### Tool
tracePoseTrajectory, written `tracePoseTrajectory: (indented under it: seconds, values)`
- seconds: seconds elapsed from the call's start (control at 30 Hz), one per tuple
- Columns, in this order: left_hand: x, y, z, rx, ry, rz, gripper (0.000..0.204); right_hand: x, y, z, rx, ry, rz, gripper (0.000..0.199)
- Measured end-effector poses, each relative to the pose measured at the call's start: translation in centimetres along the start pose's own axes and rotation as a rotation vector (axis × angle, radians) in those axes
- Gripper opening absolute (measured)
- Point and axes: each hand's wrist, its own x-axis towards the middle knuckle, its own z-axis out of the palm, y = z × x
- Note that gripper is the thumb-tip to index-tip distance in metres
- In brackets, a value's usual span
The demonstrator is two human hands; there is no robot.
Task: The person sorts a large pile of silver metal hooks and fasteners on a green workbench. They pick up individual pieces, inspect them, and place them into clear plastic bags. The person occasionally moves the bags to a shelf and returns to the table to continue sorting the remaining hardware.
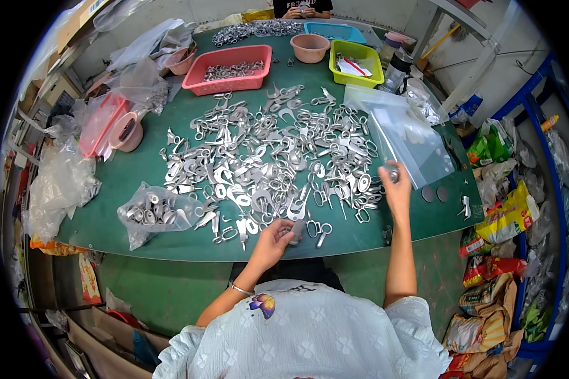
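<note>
Close to the table's front edge, my left hand [270, 245] is closed around a flat grey metal piece [296, 230], its exact kind partly hidden by the fingers. Farther right, my right hand [396, 189] grips a small shiny metal part [392, 172] between thumb and fingers, beside a clear plastic bag [417, 151]. A wide heap of silvery metal hook and ring parts [265, 151] spreads over the green table [139, 132] in front of both hands. Just right of my left hand lie a few loose ring-ended parts [324, 234].
A plastic bag of metal parts [158, 211] lies at left. Along the back stand a red basin [193, 79], a pink bowl [310, 47], a yellow-green basket [355, 79] and a blue tray [335, 30]. Two dark discs [435, 194] sit at right. Another person's hands [300, 12] show across the table.
</note>
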Motion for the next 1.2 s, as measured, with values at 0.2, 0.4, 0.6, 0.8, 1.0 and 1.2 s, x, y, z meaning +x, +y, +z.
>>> tracePoseTrajectory:
  seconds: [0.2,0.4,0.6,0.8,1.0,1.2]
  values:
    - [0.0,0.7,0.6,0.02,0.005,-0.022,0.019,-0.3,2.0,2.6,-0.279,-0.021,-0.211,0.025]
    - [-0.2,0.5,0.4,-0.001,-0.005,-0.007,0.019,0.5,2.8,1.5,0.167,-0.048,0.108,0.022]
    - [-0.1,0.5,0.7,-0.005,-0.014,-0.023,0.02,-0.7,1.3,2.0,-0.369,-0.061,-0.135,0.018]
    - [-0.2,0.5,0.5,-0.012,-0.017,-0.01,0.02,0.3,3.2,0.6,0.809,-0.082,0.227,0.016]
    - [-0.1,0.3,0.5,-0.026,-0.028,-0.04,0.02,0.8,3.5,0.4,1.641,-0.124,0.508,0.03]
    - [-0.1,0.4,0.5,-0.028,-0.037,-0.042,0.02,0.9,5.2,-0.4,1.754,-0.138,0.527,0.03]
